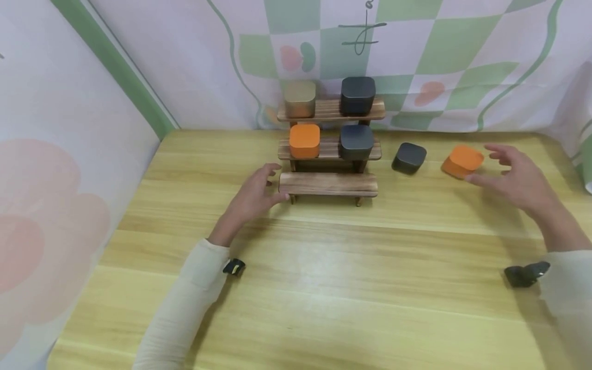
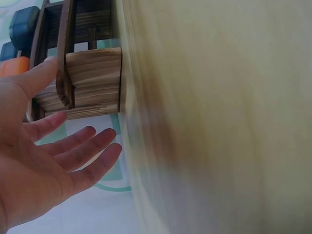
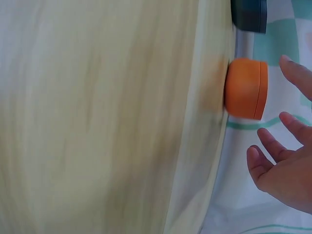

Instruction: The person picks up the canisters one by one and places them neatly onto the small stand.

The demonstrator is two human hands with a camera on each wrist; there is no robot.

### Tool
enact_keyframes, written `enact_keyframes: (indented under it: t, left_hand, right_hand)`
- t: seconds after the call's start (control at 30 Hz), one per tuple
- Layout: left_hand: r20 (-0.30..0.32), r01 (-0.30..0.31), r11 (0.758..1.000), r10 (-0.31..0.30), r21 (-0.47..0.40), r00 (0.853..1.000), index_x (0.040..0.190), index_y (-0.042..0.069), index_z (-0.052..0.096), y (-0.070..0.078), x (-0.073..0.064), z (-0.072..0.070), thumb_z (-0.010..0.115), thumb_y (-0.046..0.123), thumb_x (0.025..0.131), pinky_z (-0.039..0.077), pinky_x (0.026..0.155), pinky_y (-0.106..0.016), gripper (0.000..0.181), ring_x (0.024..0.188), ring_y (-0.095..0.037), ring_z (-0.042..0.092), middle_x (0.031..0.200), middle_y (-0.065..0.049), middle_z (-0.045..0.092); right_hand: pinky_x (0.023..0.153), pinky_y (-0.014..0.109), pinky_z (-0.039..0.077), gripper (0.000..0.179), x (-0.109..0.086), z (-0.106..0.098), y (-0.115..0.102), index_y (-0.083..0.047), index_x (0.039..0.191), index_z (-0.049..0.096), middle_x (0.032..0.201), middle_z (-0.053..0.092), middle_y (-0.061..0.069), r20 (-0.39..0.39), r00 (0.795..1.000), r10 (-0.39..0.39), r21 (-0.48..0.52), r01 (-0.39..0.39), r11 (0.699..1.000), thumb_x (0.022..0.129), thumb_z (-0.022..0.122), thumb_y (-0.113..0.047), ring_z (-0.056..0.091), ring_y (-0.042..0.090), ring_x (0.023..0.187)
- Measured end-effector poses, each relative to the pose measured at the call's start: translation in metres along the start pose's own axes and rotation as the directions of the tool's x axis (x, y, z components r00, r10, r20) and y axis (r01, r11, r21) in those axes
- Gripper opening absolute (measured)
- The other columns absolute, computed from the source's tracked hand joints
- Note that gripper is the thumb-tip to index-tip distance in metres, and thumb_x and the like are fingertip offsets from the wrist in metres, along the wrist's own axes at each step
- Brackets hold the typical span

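Note:
A three-step wooden display stand (image 1: 328,183) stands at the back of the table. My left hand (image 1: 253,194) is at its left end, thumb and fingers spread around the lowest step's end, holding nothing; the left wrist view shows the palm (image 2: 34,170) with straight fingers. On the table to the right lies an orange rounded-square box (image 1: 464,160), with my right hand (image 1: 521,177) beside it, thumb and fingers parted around its right side. In the right wrist view the fingers stay apart from the orange box (image 3: 243,88). A black box (image 1: 409,158) sits between stand and orange box.
The top step carries an olive-and-orange box (image 1: 300,99) and a black box (image 1: 358,95). On the middle step are an orange box (image 1: 304,141) and another black box (image 1: 356,142). A patterned cloth (image 1: 351,46) hangs behind; a pale green-white object (image 1: 587,159) stands at the right edge.

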State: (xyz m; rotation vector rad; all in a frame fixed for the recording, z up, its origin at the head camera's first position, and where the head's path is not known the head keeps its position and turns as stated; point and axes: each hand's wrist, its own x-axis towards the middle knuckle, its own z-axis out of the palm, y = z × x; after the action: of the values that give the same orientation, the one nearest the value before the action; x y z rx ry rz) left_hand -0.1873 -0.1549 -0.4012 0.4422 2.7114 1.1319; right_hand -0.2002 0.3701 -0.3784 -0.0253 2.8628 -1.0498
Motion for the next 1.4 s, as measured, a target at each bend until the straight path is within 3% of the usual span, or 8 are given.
enact_keyframes:
  t: [0.17, 0.33, 0.47, 0.67, 0.93, 1.1, 1.2, 1.4]
  left_hand:
    - [0.003, -0.025, 1.000, 0.025, 0.011, 1.000, 0.148, 0.002, 0.040, -0.002, 0.000, 0.001, 0.073, 0.024, 0.094, 0.049, 0.100, -0.045, 0.066, 0.121, -0.034, 0.054, 0.145, -0.021, 0.046]
    - [0.011, -0.031, 0.999, 0.031, 0.027, 0.999, 0.147, 0.003, 0.042, -0.002, 0.001, 0.001, 0.071, 0.024, 0.095, 0.049, 0.100, -0.045, 0.063, 0.121, -0.034, 0.054, 0.145, -0.020, 0.047]
    - [0.013, -0.033, 0.999, 0.032, 0.029, 0.999, 0.147, 0.004, 0.043, -0.003, 0.002, 0.002, 0.071, 0.024, 0.095, 0.049, 0.100, -0.045, 0.062, 0.121, -0.034, 0.055, 0.144, -0.019, 0.048]
    - [0.018, -0.027, 0.999, 0.026, 0.028, 0.999, 0.148, 0.006, 0.043, -0.005, 0.001, 0.001, 0.071, 0.024, 0.095, 0.049, 0.100, -0.045, 0.062, 0.121, -0.034, 0.054, 0.144, -0.018, 0.049]
    - [0.011, -0.042, 0.999, 0.042, 0.025, 0.999, 0.147, 0.006, 0.044, -0.006, 0.002, 0.001, 0.072, 0.023, 0.095, 0.048, 0.101, -0.045, 0.061, 0.121, -0.034, 0.054, 0.143, -0.018, 0.050]
    - [0.015, -0.051, 0.999, 0.050, 0.019, 0.999, 0.147, 0.006, 0.045, -0.006, 0.003, 0.002, 0.072, 0.023, 0.095, 0.048, 0.100, -0.046, 0.061, 0.120, -0.035, 0.055, 0.142, -0.020, 0.051]
    - [0.017, -0.041, 0.999, 0.041, 0.018, 0.999, 0.147, 0.007, 0.044, -0.004, 0.003, 0.001, 0.072, 0.024, 0.095, 0.048, 0.100, -0.047, 0.061, 0.120, -0.035, 0.055, 0.142, -0.020, 0.051]
    - [0.015, -0.002, 1.000, 0.002, 0.014, 1.000, 0.148, 0.010, 0.044, -0.003, 0.001, 0.001, 0.071, 0.024, 0.095, 0.047, 0.101, -0.047, 0.061, 0.122, -0.034, 0.053, 0.143, -0.018, 0.050]
  right_hand:
    - [0.102, 0.079, 0.018, 0.094, 0.004, -0.006, 0.012, -0.006, 0.160, 0.014, 0.157, 0.017, 0.035, 0.030, 0.999, 0.026, 0.005, -0.026, 1.000, 0.093, 0.071, -0.037, 0.012, 0.059, 0.139]
    - [0.104, 0.080, 0.012, 0.097, 0.011, -0.010, 0.021, -0.006, 0.160, 0.003, 0.157, 0.011, 0.037, 0.124, 0.991, 0.044, 0.029, -0.048, 0.998, 0.095, 0.069, -0.036, 0.003, 0.061, 0.140]
    - [0.105, 0.079, 0.012, 0.099, 0.015, -0.010, 0.024, -0.005, 0.160, -0.001, 0.156, 0.012, 0.038, 0.178, 0.982, 0.062, 0.052, -0.073, 0.996, 0.096, 0.069, -0.033, 0.009, 0.063, 0.138]
    - [0.107, 0.075, 0.016, 0.098, 0.025, -0.004, 0.023, -0.004, 0.160, 0.003, 0.153, 0.018, 0.041, 0.189, 0.979, 0.072, 0.057, -0.085, 0.995, 0.095, 0.071, -0.032, 0.020, 0.062, 0.135]
    - [0.104, 0.077, 0.019, 0.099, 0.034, -0.001, 0.019, -0.004, 0.160, 0.007, 0.154, 0.011, 0.042, 0.186, 0.980, 0.069, 0.037, -0.077, 0.996, 0.093, 0.073, -0.034, 0.018, 0.061, 0.136]
    - [0.097, 0.055, 0.034, 0.090, 0.035, 0.002, 0.023, 0.001, 0.156, 0.020, 0.148, 0.030, 0.035, 0.137, 0.990, 0.044, -0.011, -0.043, 0.999, 0.092, 0.074, -0.033, 0.035, 0.045, 0.123]
    - [0.089, 0.042, 0.034, 0.083, 0.036, 0.005, 0.022, 0.004, 0.151, 0.029, 0.143, 0.037, 0.030, 0.106, 0.994, 0.026, -0.047, -0.021, 0.999, 0.092, 0.075, -0.032, 0.039, 0.039, 0.116]
    - [0.087, 0.039, 0.035, 0.082, 0.035, 0.007, 0.016, 0.007, 0.150, 0.029, 0.144, 0.036, 0.034, 0.114, 0.993, 0.017, -0.059, -0.010, 0.998, 0.093, 0.074, -0.032, 0.039, 0.051, 0.120]
